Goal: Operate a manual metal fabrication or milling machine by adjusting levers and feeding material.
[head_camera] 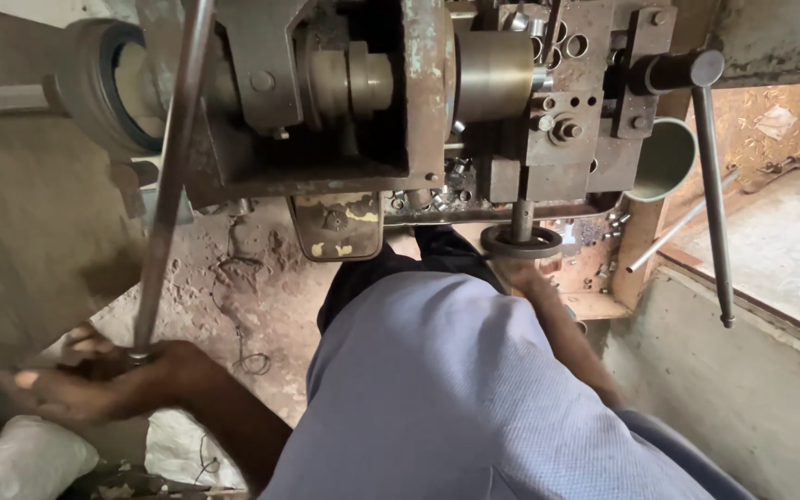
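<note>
A person in a pale blue shirt (456, 407) leans over a rusty machine (418, 111). The left hand (94, 380), low at the left, is clenched round the bottom end of a long steel lever (170, 176) that rises to the machine's top left. The right hand (518, 275) reaches under a round wheel (521, 243) beneath the machine's front; its grip cannot be told. A second handle (713, 185) hangs at the right.
</note>
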